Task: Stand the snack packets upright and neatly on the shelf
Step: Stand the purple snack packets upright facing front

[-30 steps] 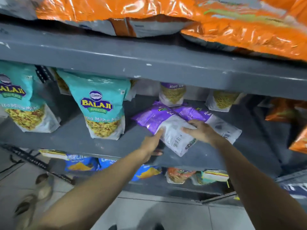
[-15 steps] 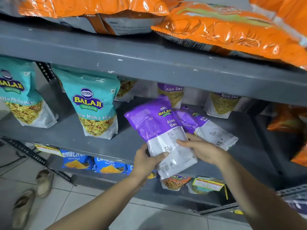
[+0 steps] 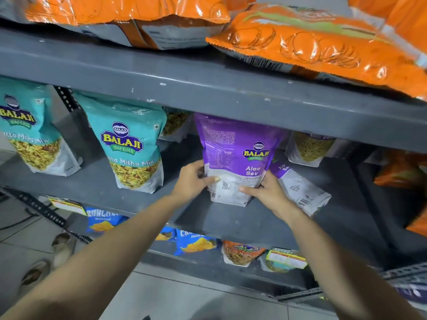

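A purple Aloo Sev packet (image 3: 233,148) stands upright on the grey middle shelf (image 3: 242,225), its back panel facing me. My left hand (image 3: 193,180) grips its lower left edge and my right hand (image 3: 265,190) grips its lower right corner. A second purple Aloo Sev packet (image 3: 298,185) lies flat on the shelf just to the right, partly behind my right hand. Two teal Mitha Mix packets (image 3: 131,144) (image 3: 27,132) stand upright to the left.
More Aloo Sev packets (image 3: 309,146) stand at the back of the shelf. Large orange packets (image 3: 312,47) lie on the shelf above, overhanging its edge. Blue and orange packets (image 3: 194,243) fill the shelf below. Orange packets (image 3: 402,172) sit at the far right. Sandals (image 3: 62,248) rest on the floor.
Both hands lifted the purple packet from lying flat on the shelf, turned it and set it upright between the teal packet and the other purple packet.
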`<state>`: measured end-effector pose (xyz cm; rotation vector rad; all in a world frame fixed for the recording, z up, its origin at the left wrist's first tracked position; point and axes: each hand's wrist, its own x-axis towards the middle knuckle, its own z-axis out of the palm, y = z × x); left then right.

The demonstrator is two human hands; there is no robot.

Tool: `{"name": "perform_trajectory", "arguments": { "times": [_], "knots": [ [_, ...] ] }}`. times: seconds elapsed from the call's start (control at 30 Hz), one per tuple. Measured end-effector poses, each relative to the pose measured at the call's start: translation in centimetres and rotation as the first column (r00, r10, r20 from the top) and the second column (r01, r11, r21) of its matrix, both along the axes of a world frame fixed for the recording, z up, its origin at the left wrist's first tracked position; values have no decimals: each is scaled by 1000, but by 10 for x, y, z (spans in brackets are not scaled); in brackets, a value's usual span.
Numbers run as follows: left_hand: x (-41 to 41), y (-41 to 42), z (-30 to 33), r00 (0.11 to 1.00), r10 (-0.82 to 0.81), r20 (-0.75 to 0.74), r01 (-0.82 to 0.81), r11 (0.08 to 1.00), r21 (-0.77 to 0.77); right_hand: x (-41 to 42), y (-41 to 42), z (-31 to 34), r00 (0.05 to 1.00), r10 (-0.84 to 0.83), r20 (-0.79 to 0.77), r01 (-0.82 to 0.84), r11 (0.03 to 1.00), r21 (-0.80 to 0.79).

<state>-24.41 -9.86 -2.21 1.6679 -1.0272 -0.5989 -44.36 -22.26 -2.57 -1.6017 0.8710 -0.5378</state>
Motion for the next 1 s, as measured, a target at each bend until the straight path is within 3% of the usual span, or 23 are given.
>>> {"name": "perform_trajectory", "arguments": {
  "times": [0.1, 0.17, 0.27, 0.4, 0.5, 0.6, 0.7, 0.83, 1.0],
  "knots": [
    [6, 6, -8, 974, 85, 211, -127, 973, 191, -3, -2, 8, 1000, 4, -24, -3, 999, 48],
    [4, 13, -15, 980, 120, 161, -160, 950, 268, -7, -1, 16, 1000, 7, -4, -7, 997, 76],
    [-8, 19, -18, 989, 38, 140, -69, 973, 221, -10, 0, 23, 998, 26, 63, -38, 977, 209],
    [-17, 23, -26, 964, -138, -226, 175, 972, 155, 8, -2, 18, 999, -23, 30, 18, 990, 143],
    [-22, 28, -34, 941, -265, -211, 304, 935, 182, 13, -5, 13, 995, 80, 58, -87, 990, 113],
    [-29, 26, -25, 944, -271, -187, 305, 934, 188, 11, -7, 14, 977, 209, 30, -211, 971, 109],
    [-22, 24, -18, 937, -271, -219, 308, 939, 154, 8, -12, 21, 975, 219, -26, -216, 972, 95],
    [0, 23, -6, 882, -389, -267, 434, 891, 133, 8, -25, 32, 953, 300, -35, -294, 947, 131],
    [29, 18, -1, 937, -292, -193, 308, 950, 57, 9, -20, 38, 978, 206, -31, -202, 974, 107]
  ]
}}
